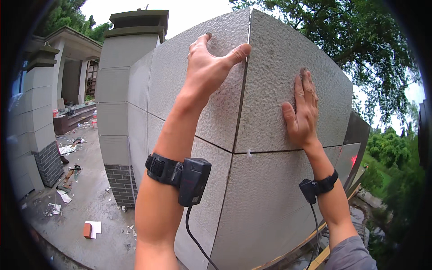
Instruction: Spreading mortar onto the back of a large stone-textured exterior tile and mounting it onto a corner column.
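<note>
Two rough grey stone wall slabs meet at an upright corner with a thin dark joint. My left hand [208,65] is open, its fingers spread against the upper left slab [168,78] and its thumb at the corner edge. Flat against the upper right slab [279,49] lies my right hand [303,108], fingers stretched upward and stained grey at the tips. Neither hand grips anything. A small white spacer [249,154] sits in the joint under the right slab, close to the corner. Below it, another grey slab [265,193] covers the lower wall.
A black strapped device [194,180] with a cable is on my left forearm, a smaller one [309,191] on my right. A tiled pillar [114,99] stands left. Rubble and a red brick [87,230] lie on the concrete floor [85,180]. Yellow timber [319,260] runs along the wall's base.
</note>
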`<state>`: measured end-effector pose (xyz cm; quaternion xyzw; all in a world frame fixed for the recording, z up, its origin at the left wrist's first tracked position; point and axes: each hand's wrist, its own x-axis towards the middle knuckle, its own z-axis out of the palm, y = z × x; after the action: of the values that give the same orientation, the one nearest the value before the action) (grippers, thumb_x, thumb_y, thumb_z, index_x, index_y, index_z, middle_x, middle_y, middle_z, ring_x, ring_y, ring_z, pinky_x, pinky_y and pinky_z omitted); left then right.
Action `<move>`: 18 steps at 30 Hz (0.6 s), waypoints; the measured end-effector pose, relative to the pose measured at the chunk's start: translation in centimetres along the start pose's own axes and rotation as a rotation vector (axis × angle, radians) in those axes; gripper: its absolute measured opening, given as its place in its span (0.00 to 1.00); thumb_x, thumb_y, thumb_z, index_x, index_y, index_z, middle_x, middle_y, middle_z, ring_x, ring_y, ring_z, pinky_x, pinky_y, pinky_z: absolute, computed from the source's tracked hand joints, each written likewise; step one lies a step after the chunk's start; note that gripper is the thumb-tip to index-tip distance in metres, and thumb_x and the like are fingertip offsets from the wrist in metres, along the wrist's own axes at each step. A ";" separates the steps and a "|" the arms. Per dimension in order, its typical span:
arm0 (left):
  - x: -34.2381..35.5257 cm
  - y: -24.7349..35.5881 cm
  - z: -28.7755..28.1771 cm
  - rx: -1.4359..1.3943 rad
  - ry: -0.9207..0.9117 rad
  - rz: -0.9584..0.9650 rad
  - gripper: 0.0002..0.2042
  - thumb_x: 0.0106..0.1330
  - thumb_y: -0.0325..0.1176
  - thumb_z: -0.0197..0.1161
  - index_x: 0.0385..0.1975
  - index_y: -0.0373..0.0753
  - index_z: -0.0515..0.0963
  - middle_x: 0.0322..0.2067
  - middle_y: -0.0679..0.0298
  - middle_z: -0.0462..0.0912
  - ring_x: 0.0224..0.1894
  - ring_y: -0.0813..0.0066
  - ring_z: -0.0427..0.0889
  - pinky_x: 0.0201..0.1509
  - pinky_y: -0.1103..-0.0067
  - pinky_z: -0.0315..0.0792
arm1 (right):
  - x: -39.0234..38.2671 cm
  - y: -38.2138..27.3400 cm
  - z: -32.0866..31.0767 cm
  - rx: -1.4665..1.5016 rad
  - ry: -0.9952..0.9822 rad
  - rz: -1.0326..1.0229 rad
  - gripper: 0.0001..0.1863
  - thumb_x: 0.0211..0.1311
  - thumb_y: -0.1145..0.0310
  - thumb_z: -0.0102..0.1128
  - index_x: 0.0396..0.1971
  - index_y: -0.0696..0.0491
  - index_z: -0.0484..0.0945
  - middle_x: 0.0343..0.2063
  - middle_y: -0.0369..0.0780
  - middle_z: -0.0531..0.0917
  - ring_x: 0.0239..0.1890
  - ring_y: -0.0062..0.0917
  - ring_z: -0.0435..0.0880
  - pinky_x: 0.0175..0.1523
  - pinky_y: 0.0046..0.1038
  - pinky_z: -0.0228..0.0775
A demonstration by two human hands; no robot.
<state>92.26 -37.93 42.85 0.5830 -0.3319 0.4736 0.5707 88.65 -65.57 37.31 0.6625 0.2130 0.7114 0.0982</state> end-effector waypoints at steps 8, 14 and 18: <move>-14.9 -5.3 -3.2 0.111 -0.196 -0.153 0.67 0.44 0.68 0.79 0.75 0.25 0.53 0.76 0.38 0.49 0.80 0.45 0.48 0.81 0.59 0.48 | -0.5 1.7 1.6 0.040 0.074 -0.041 0.42 0.76 0.40 0.42 0.70 0.64 0.66 0.74 0.55 0.62 0.78 0.48 0.55 0.80 0.47 0.43; -24.8 -6.0 -4.2 0.207 -0.233 -0.201 0.63 0.49 0.62 0.79 0.76 0.28 0.50 0.77 0.40 0.48 0.80 0.48 0.47 0.81 0.59 0.46 | -0.7 0.4 1.1 0.047 0.055 0.030 0.36 0.75 0.52 0.45 0.72 0.66 0.62 0.74 0.57 0.59 0.78 0.52 0.54 0.79 0.45 0.45; -30.8 -7.1 -4.7 0.240 -0.263 -0.215 0.57 0.55 0.54 0.79 0.76 0.29 0.50 0.77 0.42 0.50 0.80 0.50 0.48 0.81 0.60 0.46 | -1.1 0.3 1.8 0.022 0.060 0.028 0.37 0.76 0.51 0.45 0.72 0.66 0.62 0.74 0.58 0.60 0.77 0.52 0.55 0.79 0.44 0.44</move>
<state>87.79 -37.15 11.21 0.7355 -0.2808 0.3659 0.4963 90.58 -65.94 36.53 0.6449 0.2143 0.7298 0.0748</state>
